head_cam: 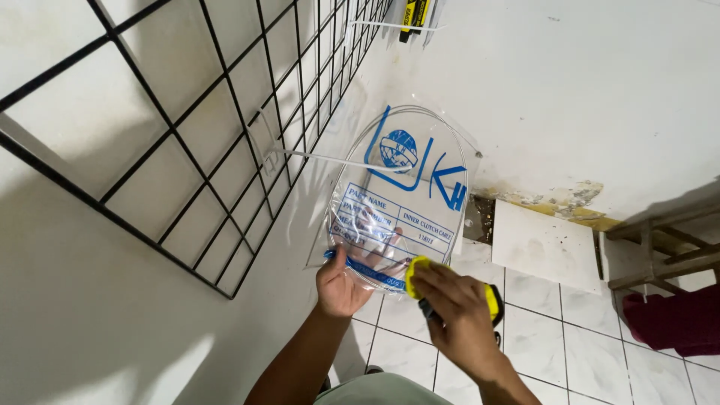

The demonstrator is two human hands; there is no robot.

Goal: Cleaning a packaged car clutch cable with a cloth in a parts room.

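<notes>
Clear plastic bag [401, 199], flat, printed in blue, with a coiled thin cable inside; held up in front of the white wall [570, 97], just right of a black wire grid [217, 127] mounted on that wall. A white peg [322, 159] juts from the grid and crosses behind or through the bag's upper part; which of the two cannot be told. Left hand [341, 285]: pinching the bag's lower left edge, thumb on the front face, fingers visible through the plastic behind. Right hand [457, 307]: closed around a yellow-and-black tool [418, 274], its yellow tip touching the bag's bottom edge just right of the left hand; the kind of tool cannot be told. Above, at the grid's far end, a second white peg [390, 27] carrying yellow-and-black packets [415, 13]. Below: white tiled floor [555, 337], a loose white tile [544, 244] leaning at the wall's foot, stained plaster above it. Right edge: a pale wooden frame [664, 247] with a dark red cloth [675, 319] beneath.
</notes>
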